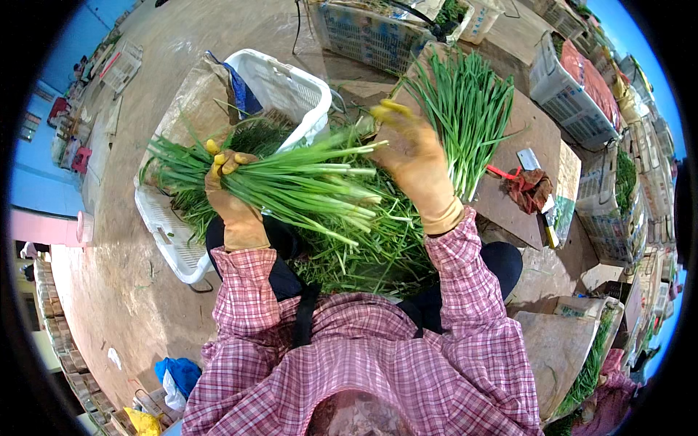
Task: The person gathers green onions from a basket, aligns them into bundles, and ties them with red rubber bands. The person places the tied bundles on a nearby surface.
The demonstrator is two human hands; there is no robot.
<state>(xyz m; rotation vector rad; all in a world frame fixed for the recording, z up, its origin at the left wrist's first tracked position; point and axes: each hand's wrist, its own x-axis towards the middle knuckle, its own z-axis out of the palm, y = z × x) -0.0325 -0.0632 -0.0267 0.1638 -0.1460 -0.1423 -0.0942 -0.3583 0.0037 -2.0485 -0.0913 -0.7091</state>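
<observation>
Gloved in tan with yellow fingertips, my left hand (232,180) is closed around a bunch of green leafy stalks (305,185), which look like garlic chives. Their pale ends point right. My right hand (406,141), in a similar glove, is blurred just beyond those ends; whether its fingers are apart or hold anything is unclear. A second bunch of chives (463,109) lies on a brown board (531,120) to the right. Loose green leaves and stalks (376,256) are heaped below my hands, over my lap.
A white plastic basket (283,82) with greens stands ahead on the left. On the board lie a dark red cloth (528,191), a metal blade (528,159) and a yellow-and-black handled tool (552,231). Packed crates (572,92) line the right side; another large crate (371,35) stands ahead.
</observation>
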